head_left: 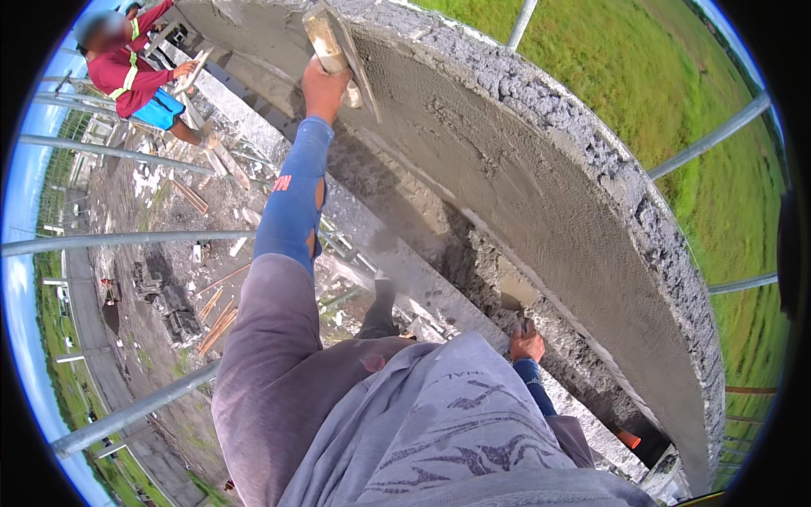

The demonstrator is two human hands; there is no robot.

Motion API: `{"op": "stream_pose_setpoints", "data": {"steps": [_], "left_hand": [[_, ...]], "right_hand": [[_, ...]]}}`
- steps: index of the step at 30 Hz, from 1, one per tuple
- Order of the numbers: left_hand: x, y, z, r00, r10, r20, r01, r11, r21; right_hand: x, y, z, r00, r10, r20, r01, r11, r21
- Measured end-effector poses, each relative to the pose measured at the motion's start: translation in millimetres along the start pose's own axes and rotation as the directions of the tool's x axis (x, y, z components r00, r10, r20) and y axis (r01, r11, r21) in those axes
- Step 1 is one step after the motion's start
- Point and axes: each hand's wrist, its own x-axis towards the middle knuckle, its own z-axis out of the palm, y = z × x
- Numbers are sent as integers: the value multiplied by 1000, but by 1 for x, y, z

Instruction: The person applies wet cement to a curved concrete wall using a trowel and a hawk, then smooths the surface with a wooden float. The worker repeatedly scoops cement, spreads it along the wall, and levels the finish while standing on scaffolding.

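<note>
From here I judge the curved wall (541,211) mostly coated: its grey inner face looks smooth, with grainy patches (448,114) below the ragged top edge (583,144) apparently unfinished. My left grip (325,89) grasps a long, mortar-smeared float (358,68) by its pale handle (325,44) near that edge's far end; my right grip (526,344) clenches what seems a dark handle (525,324).

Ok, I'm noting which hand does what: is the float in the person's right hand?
No, the left hand grips the float up near the wall.
</note>
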Motion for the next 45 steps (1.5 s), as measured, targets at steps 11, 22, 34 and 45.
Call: {"op": "stream_pose_setpoints", "data": {"steps": [11, 22, 34, 45], "left_hand": [[-37, 22, 10, 994, 53, 95, -50, 998, -39], [-65, 44, 19, 990, 43, 136, -32, 996, -80], [-107, 74, 36, 983, 53, 178, -45, 998, -47], [-154, 94, 78, 969, 214, 127, -220, 975, 29]], "right_hand": [[2, 2, -2, 996, 42, 80, -41, 999, -18], [0, 0, -9, 998, -2, 68, -1, 999, 48], [1, 4, -7, 997, -42, 70, 39, 998, 49], [2, 6, -8, 993, -30, 113, 19, 995, 95]]}}
